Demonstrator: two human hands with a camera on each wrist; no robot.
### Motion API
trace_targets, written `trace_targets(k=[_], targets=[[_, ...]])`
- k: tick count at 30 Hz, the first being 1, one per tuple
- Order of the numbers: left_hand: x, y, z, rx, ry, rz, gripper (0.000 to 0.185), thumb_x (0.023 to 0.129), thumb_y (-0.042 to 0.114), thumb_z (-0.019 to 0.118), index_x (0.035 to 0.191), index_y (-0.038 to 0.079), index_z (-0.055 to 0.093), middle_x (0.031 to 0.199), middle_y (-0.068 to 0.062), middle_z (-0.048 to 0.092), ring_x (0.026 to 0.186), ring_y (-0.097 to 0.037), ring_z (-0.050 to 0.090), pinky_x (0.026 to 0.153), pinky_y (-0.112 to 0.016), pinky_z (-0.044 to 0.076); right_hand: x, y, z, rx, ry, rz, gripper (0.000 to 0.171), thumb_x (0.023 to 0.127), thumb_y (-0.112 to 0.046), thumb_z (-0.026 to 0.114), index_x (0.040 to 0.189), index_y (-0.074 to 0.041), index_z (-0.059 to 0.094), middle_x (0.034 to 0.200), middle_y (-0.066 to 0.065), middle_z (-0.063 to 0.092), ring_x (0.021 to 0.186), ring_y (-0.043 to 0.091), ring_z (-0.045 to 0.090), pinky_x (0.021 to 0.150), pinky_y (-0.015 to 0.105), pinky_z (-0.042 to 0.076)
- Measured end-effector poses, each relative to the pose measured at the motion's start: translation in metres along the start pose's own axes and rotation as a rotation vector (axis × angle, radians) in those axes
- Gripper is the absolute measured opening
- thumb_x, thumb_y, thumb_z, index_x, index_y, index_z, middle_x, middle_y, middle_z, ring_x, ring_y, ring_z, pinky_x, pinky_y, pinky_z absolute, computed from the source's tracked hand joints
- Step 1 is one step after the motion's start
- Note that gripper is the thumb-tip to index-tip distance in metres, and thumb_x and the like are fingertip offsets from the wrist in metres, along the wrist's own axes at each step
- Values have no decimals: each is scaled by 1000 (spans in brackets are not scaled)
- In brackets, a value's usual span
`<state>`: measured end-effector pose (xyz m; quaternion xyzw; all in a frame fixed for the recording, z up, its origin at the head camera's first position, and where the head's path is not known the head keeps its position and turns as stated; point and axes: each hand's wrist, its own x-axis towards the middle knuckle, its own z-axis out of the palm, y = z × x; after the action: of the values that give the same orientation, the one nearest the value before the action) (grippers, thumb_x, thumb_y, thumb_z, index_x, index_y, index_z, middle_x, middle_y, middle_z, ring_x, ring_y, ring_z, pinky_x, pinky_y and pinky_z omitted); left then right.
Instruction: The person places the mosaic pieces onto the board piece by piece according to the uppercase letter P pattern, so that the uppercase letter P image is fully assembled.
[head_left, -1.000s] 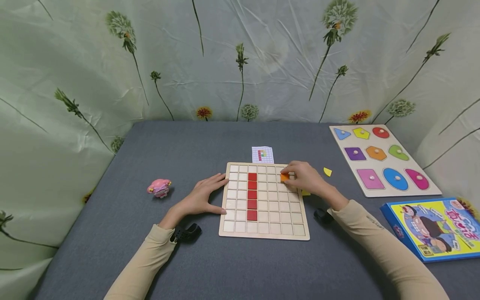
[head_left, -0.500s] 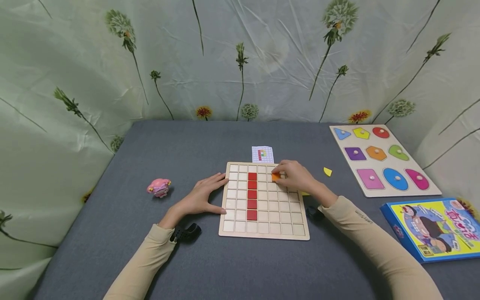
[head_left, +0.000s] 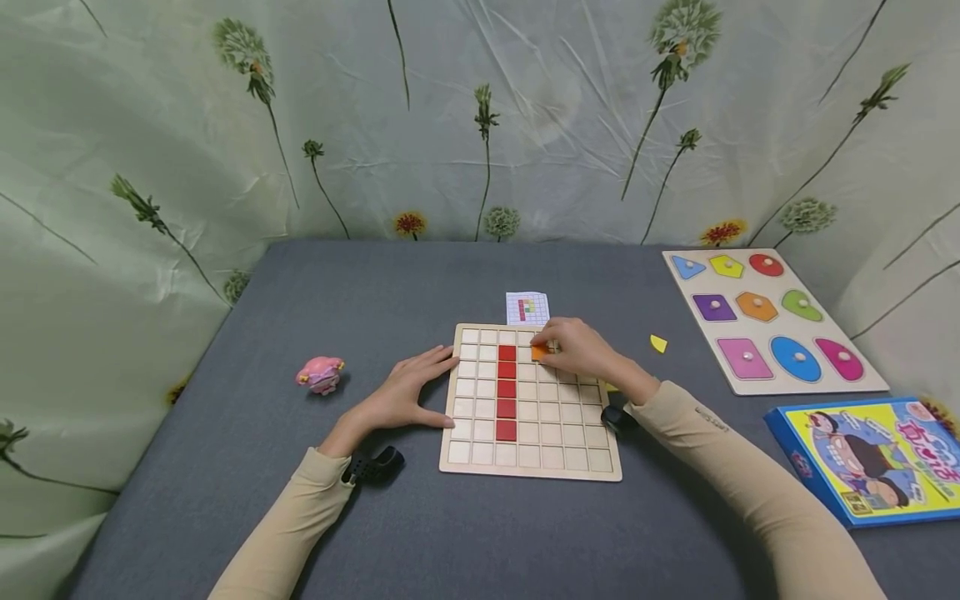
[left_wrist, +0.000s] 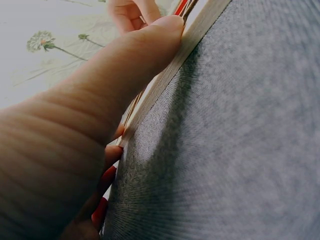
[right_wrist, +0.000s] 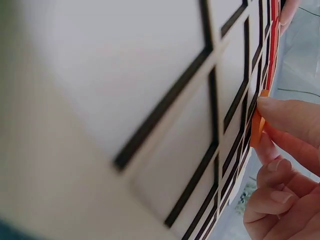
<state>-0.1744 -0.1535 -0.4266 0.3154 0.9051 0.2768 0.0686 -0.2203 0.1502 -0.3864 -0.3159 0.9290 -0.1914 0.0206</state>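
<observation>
A square wooden board point(head_left: 529, 456) marked into a grid lies flat, with a column of several red tiles point(head_left: 507, 389) set in it. My left hand point(head_left: 408, 390) rests along the board's left side, fingers straight and spread from the thumb; the left wrist view shows the thumb point(left_wrist: 150, 47) on the edge. With thumb and fingers my right hand point(head_left: 581, 348) pinches an orange square tile point(head_left: 538, 353) over the upper cells, right of the red column. In the right wrist view, the orange tile point(right_wrist: 256, 125) stands tilted, close to the grid surface.
Behind the board lies a small card point(head_left: 527, 307) printed with a coloured grid pattern. A yellow piece point(head_left: 658, 343) is to the right. Farther right are a knobbed shape puzzle point(head_left: 750, 329) and a blue-yellow box point(head_left: 870, 458). A pink toy point(head_left: 320, 375) stands at left.
My right hand has slid left across the upper board with the orange tile, from near the right edge towards the red column. My left hand stays in place.
</observation>
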Motion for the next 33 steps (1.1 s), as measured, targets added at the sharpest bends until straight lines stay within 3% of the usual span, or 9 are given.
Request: trace_targets(k=[6, 17, 27, 33], targets=[[0, 0, -1, -3, -2, -8, 94, 68, 43, 78, 144, 11, 34, 153, -9, 27, 144, -29, 20, 109, -56, 19, 6, -2, 2, 4, -16, 0, 24, 80, -18, 71, 104, -12, 72, 92, 6, 66, 80, 16, 58, 67, 26, 43], [1, 0, 0, 3, -6, -13, 93, 68, 42, 78, 144, 11, 33, 153, -9, 27, 144, -29, 19, 109, -55, 19, 12, -2, 6, -2, 2, -26, 23, 79, -20, 72, 101, -12, 72, 86, 5, 67, 79, 16, 59, 70, 29, 45], [1, 2, 1, 11, 8, 17, 93, 67, 44, 78, 143, 10, 35, 152, -11, 29, 143, -31, 22, 107, -57, 21, 12, -5, 6, 33, 6, 0, 24, 78, -20, 73, 100, -10, 72, 88, 6, 67, 77, 16, 59, 67, 27, 43], [0, 1, 0, -8, -2, 0, 94, 68, 42, 78, 144, 11, 33, 154, -9, 27, 144, -29, 19, 109, -56, 19, 5, -7, 0, 61, 4, 42, 25, 79, -18, 72, 102, -10, 71, 95, 6, 67, 75, 15, 55, 63, 24, 40]])
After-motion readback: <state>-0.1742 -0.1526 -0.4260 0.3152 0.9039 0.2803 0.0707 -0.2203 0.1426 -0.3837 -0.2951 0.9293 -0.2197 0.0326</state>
